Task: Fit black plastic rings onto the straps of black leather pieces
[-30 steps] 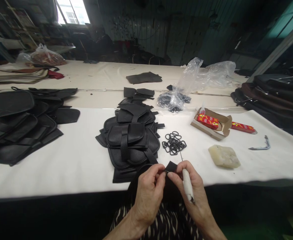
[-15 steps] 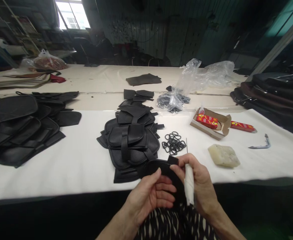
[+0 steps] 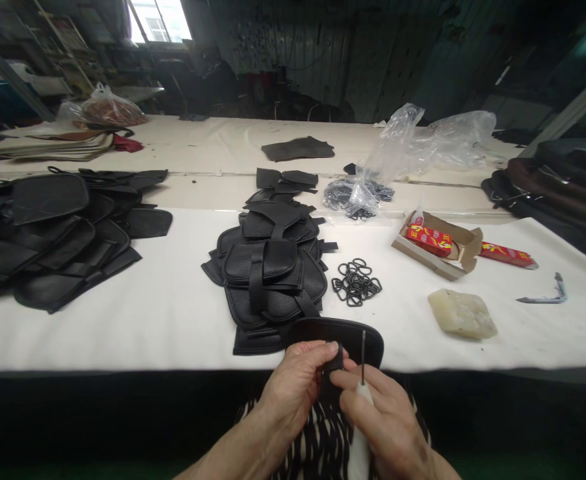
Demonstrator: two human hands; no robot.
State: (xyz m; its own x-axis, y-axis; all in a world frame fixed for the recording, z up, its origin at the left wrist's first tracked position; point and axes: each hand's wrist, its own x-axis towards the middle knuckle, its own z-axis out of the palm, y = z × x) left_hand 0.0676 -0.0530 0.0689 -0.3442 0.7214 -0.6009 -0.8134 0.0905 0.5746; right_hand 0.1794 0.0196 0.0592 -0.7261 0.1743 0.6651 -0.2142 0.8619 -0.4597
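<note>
A black leather piece (image 3: pixel 303 327) with a rounded, stitched edge lies across the front edge of the table. Its short strap (image 3: pixel 336 360) is pinched between the thumb and fingers of my left hand (image 3: pixel 293 380). My right hand (image 3: pixel 385 417) grips an awl (image 3: pixel 361 433) with a white-wrapped handle, its thin metal shaft pointing up. The fingertips of that hand also meet at the strap, close to my left fingers. Just beyond the hands sits a small heap of black metal D-rings (image 3: pixel 357 283). The lower end of the strap is partly hidden by my fingers.
Black leather pieces are stacked (image 3: pixel 273 267) at centre, with another pile (image 3: pixel 53 233) at left. To the right are an open cardboard box (image 3: pixel 423 260) with red packets, a yellowish block (image 3: pixel 461 313) and a bent metal tool (image 3: pixel 547 297). Plastic bags (image 3: pixel 397 147) lie behind.
The leather piece has turned and now lies over the table edge. My left hand has closed on its strap, from fingers spread before. The right hand has moved lower with the awl.
</note>
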